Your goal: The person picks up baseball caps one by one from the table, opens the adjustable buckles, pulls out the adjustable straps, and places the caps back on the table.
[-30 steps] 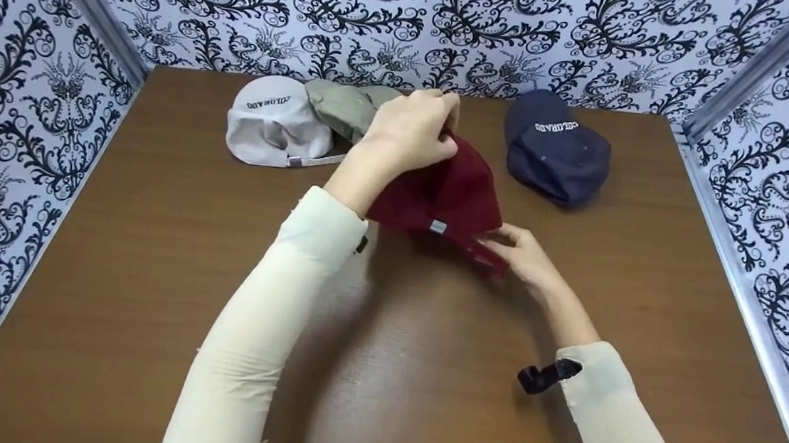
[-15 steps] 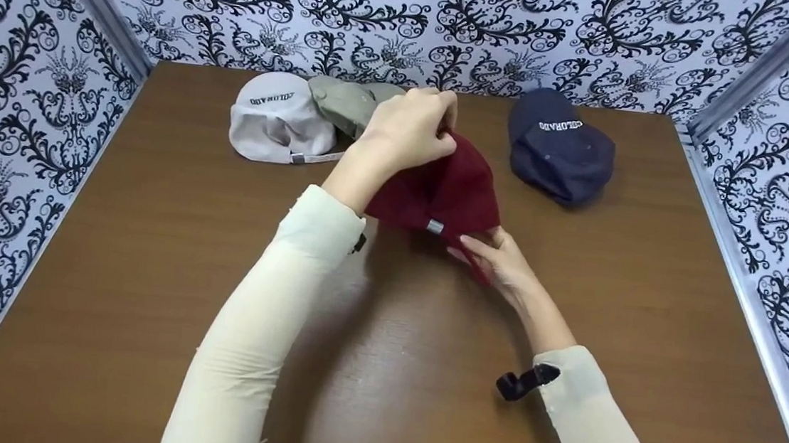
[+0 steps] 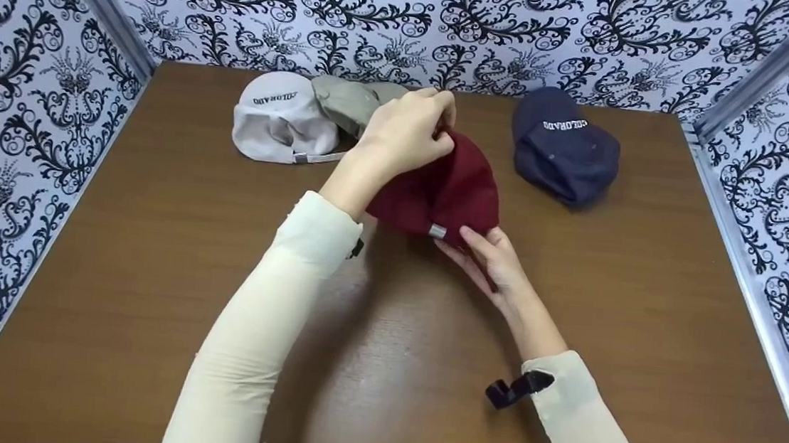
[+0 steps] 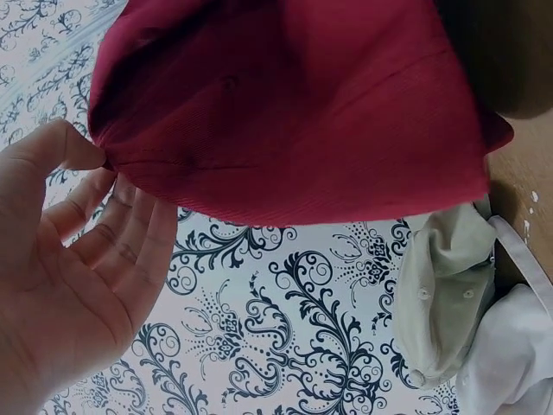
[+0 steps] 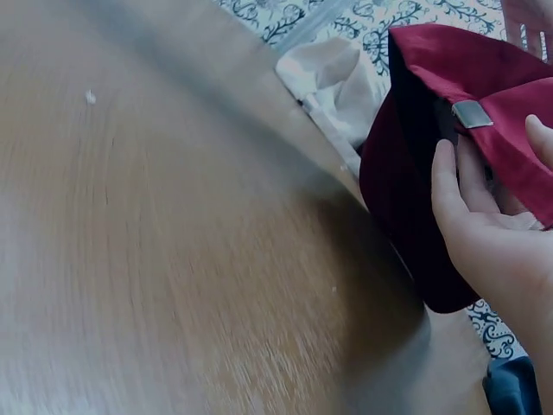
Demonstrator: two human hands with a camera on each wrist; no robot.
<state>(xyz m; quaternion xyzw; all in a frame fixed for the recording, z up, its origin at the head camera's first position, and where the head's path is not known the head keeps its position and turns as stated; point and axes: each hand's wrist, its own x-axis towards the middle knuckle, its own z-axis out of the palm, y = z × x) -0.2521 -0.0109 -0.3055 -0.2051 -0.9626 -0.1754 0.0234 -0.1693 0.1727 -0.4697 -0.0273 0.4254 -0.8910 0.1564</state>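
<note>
A dark red cap (image 3: 465,185) hangs above the table, its back facing the head camera. My left hand (image 3: 402,133) pinches the top of its crown between thumb and fingertips; the left wrist view shows the cloth (image 4: 328,130) bunched at that pinch. At the lower back edge, beside the small metal buckle (image 3: 438,232), my right hand (image 3: 501,263) holds the rim. Its thumb lies on the outside, with the fingers reaching into the opening. In the right wrist view, the cap's brim (image 5: 415,225) slants down behind the right hand's fingers.
Toward the back left of the brown table (image 3: 148,264) lies a pale grey cap (image 3: 282,122) with lettering, against an olive cap (image 3: 348,103) partly hidden by my left hand. A navy cap (image 3: 564,154) lies back right. Patterned walls (image 3: 412,23) enclose three sides.
My right hand has moved left along the back edge of the red cap, from the loose strap end toward the buckle. The strap end no longer shows. My left hand keeps its pinch.
</note>
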